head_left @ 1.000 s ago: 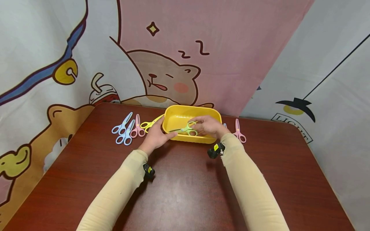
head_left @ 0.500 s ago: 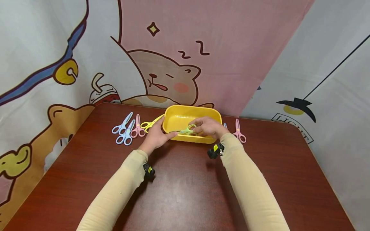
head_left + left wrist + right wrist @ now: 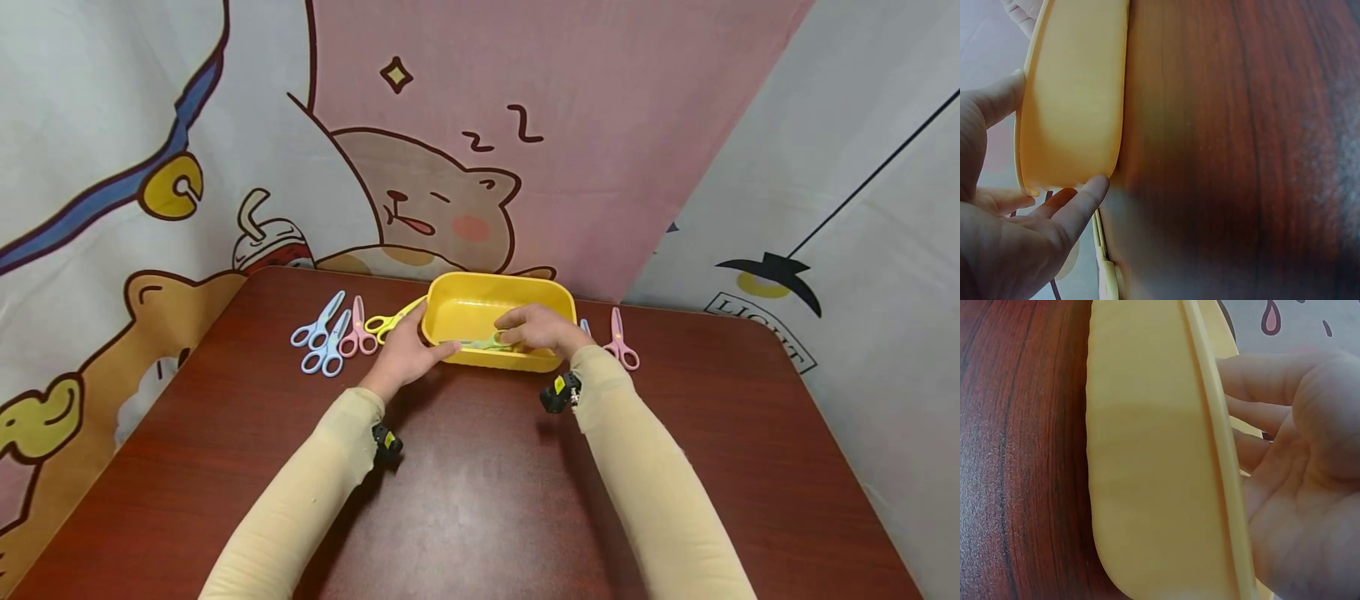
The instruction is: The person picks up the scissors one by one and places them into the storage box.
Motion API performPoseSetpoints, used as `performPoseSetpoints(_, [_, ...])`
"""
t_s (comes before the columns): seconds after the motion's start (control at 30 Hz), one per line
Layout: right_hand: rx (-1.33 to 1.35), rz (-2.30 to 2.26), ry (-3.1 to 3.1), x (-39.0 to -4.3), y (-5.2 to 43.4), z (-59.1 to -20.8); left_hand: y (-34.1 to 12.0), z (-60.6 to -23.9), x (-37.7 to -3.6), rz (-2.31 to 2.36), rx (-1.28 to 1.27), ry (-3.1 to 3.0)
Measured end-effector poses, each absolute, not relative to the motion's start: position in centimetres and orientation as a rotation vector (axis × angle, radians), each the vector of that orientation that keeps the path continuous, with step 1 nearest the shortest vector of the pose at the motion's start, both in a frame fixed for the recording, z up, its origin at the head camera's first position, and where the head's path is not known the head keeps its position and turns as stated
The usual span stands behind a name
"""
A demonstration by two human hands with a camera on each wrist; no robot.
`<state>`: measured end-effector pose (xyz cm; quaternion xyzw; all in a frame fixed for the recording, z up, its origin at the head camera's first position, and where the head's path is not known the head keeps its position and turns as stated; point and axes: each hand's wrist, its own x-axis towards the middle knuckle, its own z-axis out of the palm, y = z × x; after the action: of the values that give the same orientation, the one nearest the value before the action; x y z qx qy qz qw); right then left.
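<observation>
Inside rounded yellow plastic tub [image 3: 457,308]: green scissors [image 3: 487,342], right hand [image 3: 542,328].

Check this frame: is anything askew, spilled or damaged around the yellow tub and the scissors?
Nothing stands out. The yellow tub sits flat on the table, steadied by the left hand; the right hand lowers green scissors into it. Other scissors lie loosely fanned beside it, none visibly broken.

Bin [image 3: 480,304] at table's [image 3: 480,500] far edge; 4 scissors [image 3: 341,332] left; 2 scissors [image 3: 618,340] right
</observation>
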<state>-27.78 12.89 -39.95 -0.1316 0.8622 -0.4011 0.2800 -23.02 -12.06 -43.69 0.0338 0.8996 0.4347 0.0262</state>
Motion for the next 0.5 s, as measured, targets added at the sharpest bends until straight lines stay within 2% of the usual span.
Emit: performPoseSetpoints(0.5, [-0.444,-0.963,2.465,-27.62,13.56,-39.49,-11.99,-43.60,-22.99,1.338,0.079,2.764])
